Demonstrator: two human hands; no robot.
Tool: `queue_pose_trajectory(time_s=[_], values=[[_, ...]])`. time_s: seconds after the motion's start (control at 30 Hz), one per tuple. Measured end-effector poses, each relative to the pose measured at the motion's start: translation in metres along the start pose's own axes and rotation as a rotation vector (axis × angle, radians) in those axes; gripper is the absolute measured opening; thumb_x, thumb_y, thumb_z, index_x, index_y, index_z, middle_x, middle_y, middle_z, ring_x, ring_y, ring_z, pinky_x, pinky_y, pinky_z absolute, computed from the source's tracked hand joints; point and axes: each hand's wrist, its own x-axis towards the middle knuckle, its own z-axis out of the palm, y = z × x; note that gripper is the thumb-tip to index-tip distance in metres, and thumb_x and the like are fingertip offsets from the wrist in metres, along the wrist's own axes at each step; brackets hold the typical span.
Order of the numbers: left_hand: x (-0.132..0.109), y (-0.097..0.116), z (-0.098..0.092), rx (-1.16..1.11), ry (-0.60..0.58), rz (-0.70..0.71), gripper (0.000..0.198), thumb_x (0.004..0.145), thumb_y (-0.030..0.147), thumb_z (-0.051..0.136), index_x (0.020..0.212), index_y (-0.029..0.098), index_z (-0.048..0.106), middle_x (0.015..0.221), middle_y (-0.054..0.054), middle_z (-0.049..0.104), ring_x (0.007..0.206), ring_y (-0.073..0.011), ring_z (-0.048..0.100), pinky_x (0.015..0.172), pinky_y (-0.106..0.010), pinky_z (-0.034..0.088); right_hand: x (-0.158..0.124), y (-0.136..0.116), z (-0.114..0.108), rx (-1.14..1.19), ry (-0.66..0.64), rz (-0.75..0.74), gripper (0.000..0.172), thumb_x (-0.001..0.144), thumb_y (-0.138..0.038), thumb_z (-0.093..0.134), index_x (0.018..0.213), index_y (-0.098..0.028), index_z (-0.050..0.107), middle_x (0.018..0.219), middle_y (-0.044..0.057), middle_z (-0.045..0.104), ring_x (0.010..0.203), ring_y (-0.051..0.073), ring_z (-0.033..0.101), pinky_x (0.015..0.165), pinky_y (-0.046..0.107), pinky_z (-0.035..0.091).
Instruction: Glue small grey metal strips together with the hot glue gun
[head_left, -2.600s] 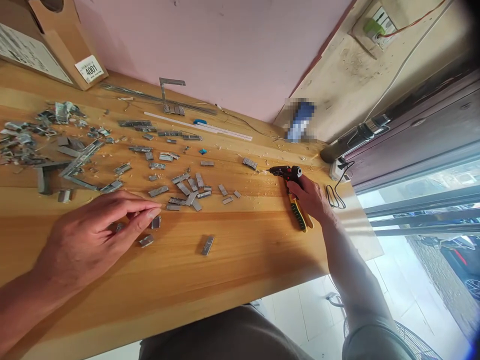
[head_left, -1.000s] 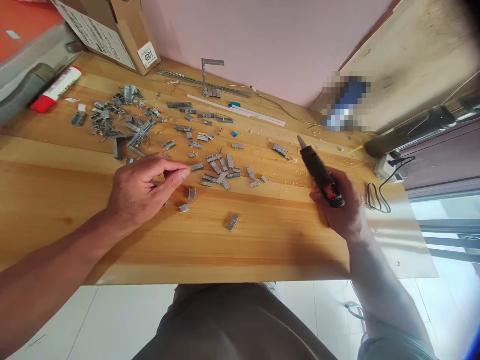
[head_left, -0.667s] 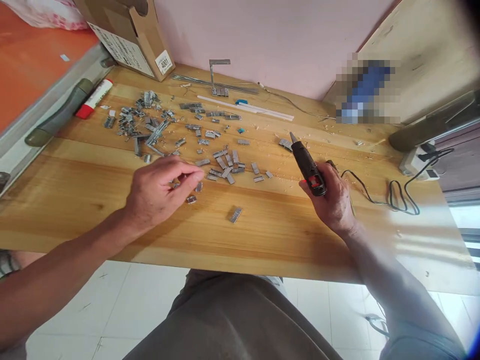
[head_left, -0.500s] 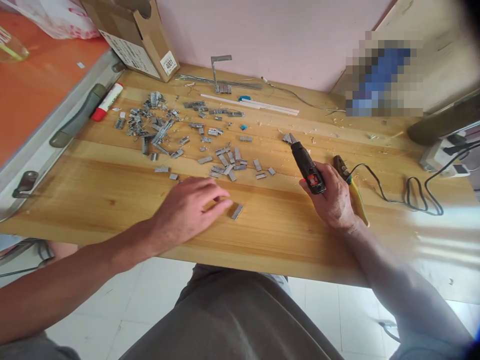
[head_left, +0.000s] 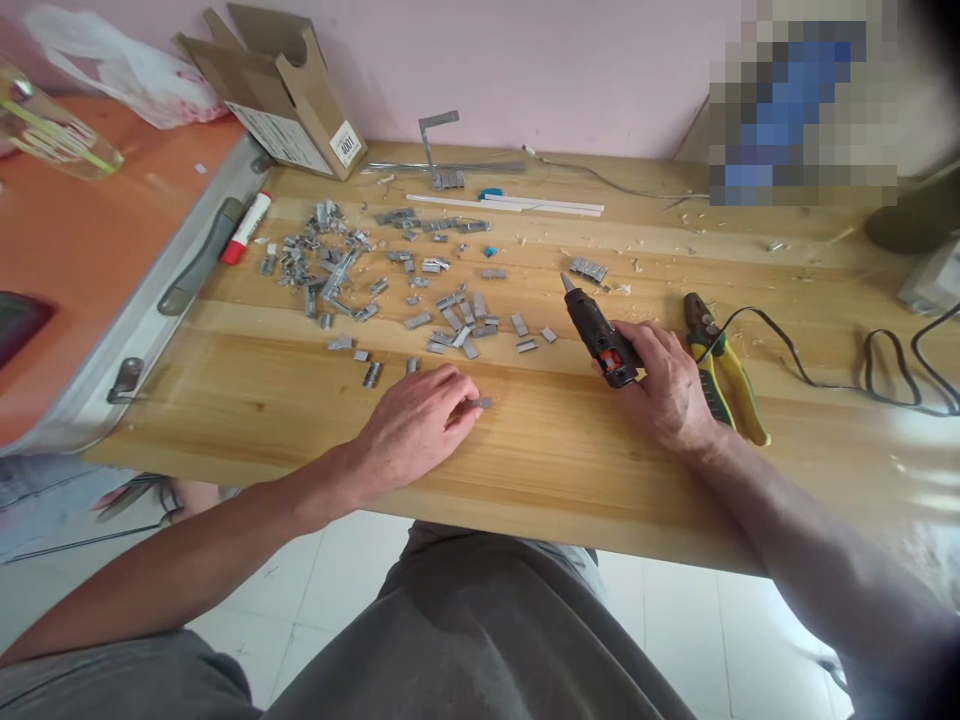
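Observation:
Pinched between the thumb and fingers of my left hand (head_left: 421, 430) is a small grey metal piece (head_left: 483, 403), its right end sticking out just above the wooden table (head_left: 555, 480). My right hand (head_left: 666, 385) is wrapped round a black hot glue gun (head_left: 600, 335), whose nozzle points up and to the left. Beyond that nozzle lies a short row of grey metal pieces (head_left: 589, 269). Several loose grey pieces (head_left: 457, 320) are scattered past my left hand, with a denser heap (head_left: 322, 255) farther left.
Pliers with yellow-green handles (head_left: 724, 370) lie right of my right hand, beside a black cord (head_left: 795, 365). White glue sticks (head_left: 502, 204) and a small metal frame (head_left: 435, 150) are at the back. A cardboard box (head_left: 277, 100) and a red-capped marker (head_left: 246, 228) stand and lie at left.
My left hand has closed on the small metal piece that lay by its fingertips. The glue gun has shifted off the metal row, which now shows fully. The view has turned somewhat left.

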Motion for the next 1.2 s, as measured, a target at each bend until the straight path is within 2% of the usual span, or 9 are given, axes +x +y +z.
queue_pose_trajectory(time_s=[0.1, 0.2, 0.3, 0.4, 0.5, 0.6, 0.73, 1.0, 1.2], values=[[0.005, -0.002, -0.001, -0.009, -0.035, 0.009, 0.011, 0.102, 0.017, 0.070, 0.094, 0.022, 0.064, 0.094, -0.003, 0.074, 0.087, -0.0214, 0.070, 0.081, -0.036, 0.052, 0.001, 0.000, 0.000, 0.001, 0.008, -0.012, 0.042, 0.101, -0.031, 0.067, 0.142, -0.028, 0.062, 0.114, 0.008, 0.077, 0.099, 0.030, 0.072, 0.088, 0.045, 0.058], [0.021, -0.013, -0.015, -0.048, 0.003, -0.005, 0.008, 0.103, 0.020, 0.070, 0.096, 0.022, 0.066, 0.098, -0.003, 0.076, 0.089, -0.0213, 0.071, 0.082, -0.035, 0.053, 0.002, -0.002, -0.001, 0.002, 0.012, 0.000, 0.042, 0.100, -0.030, 0.069, 0.141, -0.028, 0.062, 0.110, 0.007, 0.076, 0.096, 0.029, 0.071, 0.086, 0.044, 0.058], [0.054, -0.036, -0.037, -0.102, 0.103, -0.079, 0.005, 0.101, 0.025, 0.073, 0.097, 0.023, 0.070, 0.101, -0.003, 0.076, 0.084, -0.0189, 0.069, 0.081, -0.034, 0.054, 0.003, -0.003, -0.002, 0.002, 0.011, 0.005, 0.041, 0.100, -0.030, 0.068, 0.141, -0.028, 0.062, 0.107, 0.007, 0.075, 0.093, 0.029, 0.070, 0.084, 0.044, 0.058], [0.095, -0.057, -0.050, -0.093, 0.130, -0.098, 0.005, 0.099, 0.025, 0.076, 0.095, 0.022, 0.074, 0.097, -0.003, 0.077, 0.086, -0.0197, 0.069, 0.085, -0.035, 0.053, 0.003, -0.003, -0.002, -0.004, 0.001, 0.001, 0.042, 0.100, -0.028, 0.067, 0.141, -0.028, 0.061, 0.108, 0.007, 0.075, 0.094, 0.029, 0.071, 0.084, 0.044, 0.058], [0.130, -0.062, -0.043, -0.078, 0.083, -0.069, 0.004, 0.098, 0.024, 0.076, 0.096, 0.021, 0.076, 0.098, -0.004, 0.076, 0.094, -0.0218, 0.070, 0.089, -0.036, 0.053, 0.001, -0.001, -0.001, -0.007, -0.002, -0.005, 0.043, 0.101, -0.026, 0.064, 0.144, -0.028, 0.060, 0.111, 0.008, 0.076, 0.097, 0.030, 0.072, 0.085, 0.044, 0.058], [0.150, -0.055, -0.024, -0.031, 0.030, -0.050, 0.003, 0.099, 0.022, 0.076, 0.099, 0.020, 0.077, 0.104, -0.006, 0.076, 0.099, -0.0237, 0.071, 0.088, -0.036, 0.052, 0.000, 0.000, -0.001, -0.001, 0.012, -0.028, 0.043, 0.103, -0.023, 0.061, 0.145, -0.027, 0.058, 0.114, 0.008, 0.077, 0.099, 0.029, 0.072, 0.085, 0.043, 0.057], [0.157, -0.048, -0.008, 0.079, 0.008, -0.078, 0.006, 0.101, 0.024, 0.073, 0.100, 0.020, 0.078, 0.107, -0.010, 0.076, 0.098, -0.0266, 0.072, 0.083, -0.038, 0.052, 0.001, -0.002, -0.002, 0.002, 0.012, -0.046, 0.043, 0.103, -0.020, 0.060, 0.146, -0.027, 0.058, 0.113, 0.008, 0.077, 0.098, 0.028, 0.072, 0.086, 0.042, 0.057], [0.149, -0.062, -0.008, 0.000, 0.032, -0.051, 0.009, 0.101, 0.018, 0.070, 0.104, 0.022, 0.079, 0.111, -0.008, 0.080, 0.100, -0.0260, 0.073, 0.085, -0.038, 0.052, 0.002, -0.005, -0.002, 0.003, 0.005, -0.034, 0.042, 0.103, -0.020, 0.060, 0.144, -0.026, 0.061, 0.104, 0.007, 0.076, 0.091, 0.028, 0.070, 0.084, 0.043, 0.056], [0.160, -0.059, -0.001, -0.020, 0.040, -0.044, 0.011, 0.100, 0.016, 0.069, 0.097, 0.021, 0.078, 0.105, -0.009, 0.078, 0.099, -0.0258, 0.072, 0.084, -0.037, 0.052, 0.000, -0.002, -0.002, 0.023, -0.022, -0.011, 0.045, 0.102, -0.021, 0.062, 0.146, -0.027, 0.060, 0.114, 0.008, 0.077, 0.098, 0.029, 0.071, 0.088, 0.043, 0.056]])
